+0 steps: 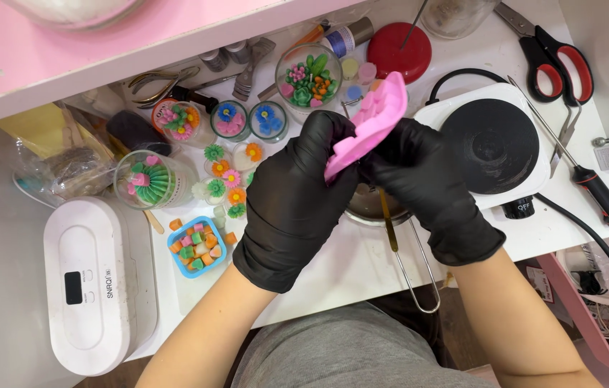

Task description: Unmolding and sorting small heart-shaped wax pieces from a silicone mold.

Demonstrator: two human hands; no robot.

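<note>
Pink flexible silicone mould [375, 122] is gripped and bent between black-gloved left hand [297, 197] and right hand [419, 183]. Demoulding appears underway; next calls for gentle flexing.

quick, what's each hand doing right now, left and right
Left hand: closed on the lower end of the pink silicone mould.
Right hand: closed on the same mould from the other side.

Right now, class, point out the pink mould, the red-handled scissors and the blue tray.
pink mould [378, 115], head view, on its upper back.
red-handled scissors [557, 66], head view, on the handles.
blue tray [176, 259], head view, on its left rim.
</note>
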